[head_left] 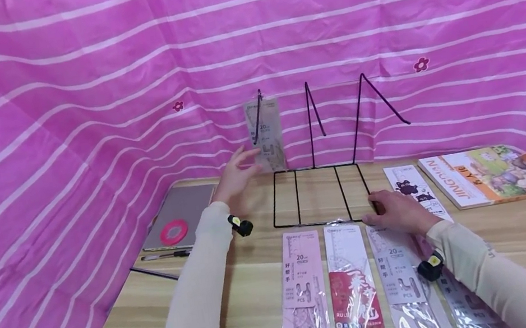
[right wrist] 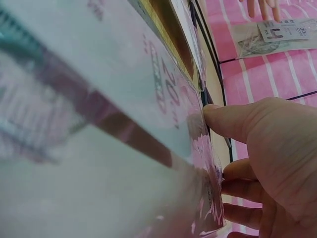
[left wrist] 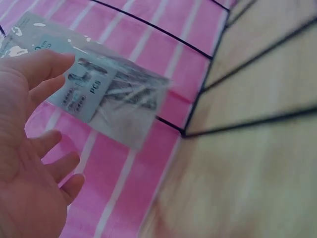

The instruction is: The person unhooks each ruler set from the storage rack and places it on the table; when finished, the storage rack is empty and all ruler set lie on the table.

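Observation:
A clear packet of rulers (head_left: 276,145) hangs on the left hook of a black wire rack (head_left: 297,198). My left hand (head_left: 239,173) is beside that packet, its fingers spread and loosely bent. In the left wrist view the index finger of the left hand (left wrist: 29,148) overlaps the packet (left wrist: 133,94); contact is unclear. At the rack's front right corner, my right hand (head_left: 400,211) holds the base wire between thumb and fingers. Just below it lies a lilac ruler packet (head_left: 396,269), which looms large in the right wrist view (right wrist: 124,89).
A pink ruler packet (head_left: 306,288) and a red-and-white one (head_left: 354,297) lie in front of the rack, with another (head_left: 467,298) under the right forearm. Books (head_left: 494,175) are at right. A grey notebook (head_left: 187,203) with a pink ring (head_left: 173,232) and a brush (head_left: 166,255) are at left.

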`<state>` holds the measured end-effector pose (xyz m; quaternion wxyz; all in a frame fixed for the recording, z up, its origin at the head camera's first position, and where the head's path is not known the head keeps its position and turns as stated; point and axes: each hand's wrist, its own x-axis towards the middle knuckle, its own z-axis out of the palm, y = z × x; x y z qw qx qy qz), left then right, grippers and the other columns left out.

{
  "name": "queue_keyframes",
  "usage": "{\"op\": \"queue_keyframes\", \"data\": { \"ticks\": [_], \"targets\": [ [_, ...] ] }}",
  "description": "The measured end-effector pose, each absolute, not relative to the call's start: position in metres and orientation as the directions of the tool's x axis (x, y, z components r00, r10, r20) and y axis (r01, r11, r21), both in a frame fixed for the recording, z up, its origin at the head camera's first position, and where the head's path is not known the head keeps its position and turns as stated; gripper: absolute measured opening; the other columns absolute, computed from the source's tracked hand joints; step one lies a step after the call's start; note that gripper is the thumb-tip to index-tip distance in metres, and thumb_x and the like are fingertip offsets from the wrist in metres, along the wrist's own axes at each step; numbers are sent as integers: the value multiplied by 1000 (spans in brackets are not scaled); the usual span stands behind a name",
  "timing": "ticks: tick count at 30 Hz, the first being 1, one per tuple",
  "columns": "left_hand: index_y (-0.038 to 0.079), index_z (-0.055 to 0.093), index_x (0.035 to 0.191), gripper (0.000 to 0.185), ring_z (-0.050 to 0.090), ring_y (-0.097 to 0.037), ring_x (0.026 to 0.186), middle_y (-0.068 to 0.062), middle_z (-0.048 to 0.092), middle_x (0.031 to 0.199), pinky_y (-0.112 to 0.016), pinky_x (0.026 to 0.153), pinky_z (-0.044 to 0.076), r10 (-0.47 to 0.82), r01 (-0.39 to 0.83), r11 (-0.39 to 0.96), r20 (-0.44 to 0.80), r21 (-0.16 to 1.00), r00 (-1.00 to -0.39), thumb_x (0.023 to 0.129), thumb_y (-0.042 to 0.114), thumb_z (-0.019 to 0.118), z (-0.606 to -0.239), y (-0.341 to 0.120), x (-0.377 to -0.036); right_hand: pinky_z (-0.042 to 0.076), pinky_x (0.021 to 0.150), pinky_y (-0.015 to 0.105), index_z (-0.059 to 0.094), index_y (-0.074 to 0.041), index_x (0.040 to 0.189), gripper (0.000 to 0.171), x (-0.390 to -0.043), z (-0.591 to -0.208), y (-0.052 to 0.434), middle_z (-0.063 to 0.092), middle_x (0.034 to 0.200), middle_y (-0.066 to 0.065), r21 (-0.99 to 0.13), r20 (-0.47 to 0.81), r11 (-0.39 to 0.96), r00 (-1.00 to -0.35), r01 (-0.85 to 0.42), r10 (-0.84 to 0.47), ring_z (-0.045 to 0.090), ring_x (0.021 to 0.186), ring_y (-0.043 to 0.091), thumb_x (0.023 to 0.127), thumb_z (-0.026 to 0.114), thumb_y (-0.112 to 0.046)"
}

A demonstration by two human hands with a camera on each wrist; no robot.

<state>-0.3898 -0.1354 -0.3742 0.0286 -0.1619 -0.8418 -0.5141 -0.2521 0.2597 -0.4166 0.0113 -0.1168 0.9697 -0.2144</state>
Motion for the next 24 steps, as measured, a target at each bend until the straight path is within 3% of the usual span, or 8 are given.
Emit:
{"op": "queue_keyframes", "data": {
  "ticks": [4,7,10,13,17,21,24],
  "targets": [
    [25,68,140,41,37,-35,154,-5,39,168,-63,124,34,242,279,382,196,881,-950,100,28,74,-368,-130,-394,55,97,61,56,4,146,75,-252,-419,254,68,131,28,-425,2,879,-972,-215,-236,68,113,42,94,76,-46],
    [18,73,131,32,57,-31,133,-9,56,149,-51,113,51,220,316,372,247,873,-944,100,21,73,-365,-126,-397,55,96,60,56,2,147,74,-252,-418,251,68,131,27,-421,-6,883,-973,-207,-231,68,112,41,95,75,-47],
    [12,77,120,22,67,-27,115,-9,65,130,-40,99,59,182,372,335,328,865,-927,99,18,74,-366,-124,-400,54,97,61,56,1,147,73,-251,-415,251,67,133,28,-413,-1,887,-974,-207,-228,67,115,45,96,75,-46],
    [13,79,116,18,69,-22,107,-6,67,122,-32,91,60,153,425,354,397,833,-905,99,17,74,-364,-124,-394,52,101,64,54,2,149,75,-251,-413,252,64,138,30,-407,-5,891,-975,-202,-223,64,121,49,96,75,-46],
    [24,75,130,31,66,-19,98,-1,67,123,-29,79,59,178,460,387,425,799,-888,101,15,70,-356,-124,-372,52,101,64,52,3,150,78,-252,-413,253,63,139,31,-400,-26,898,-977,-185,-213,64,120,49,96,74,-49],
    [32,65,144,46,55,-16,82,-1,61,100,-22,64,49,225,495,377,441,783,-869,102,13,67,-348,-129,-350,52,100,64,51,3,150,80,-253,-415,256,63,138,32,-393,-34,902,-978,-178,-207,65,119,49,95,74,-51],
    [29,63,147,49,47,-16,76,-3,51,86,-20,60,41,254,522,359,458,773,-852,102,9,65,-344,-135,-332,52,101,65,52,2,150,79,-253,-415,258,63,138,32,-384,-23,904,-977,-186,-211,64,120,51,95,74,-51]
  ]
}}
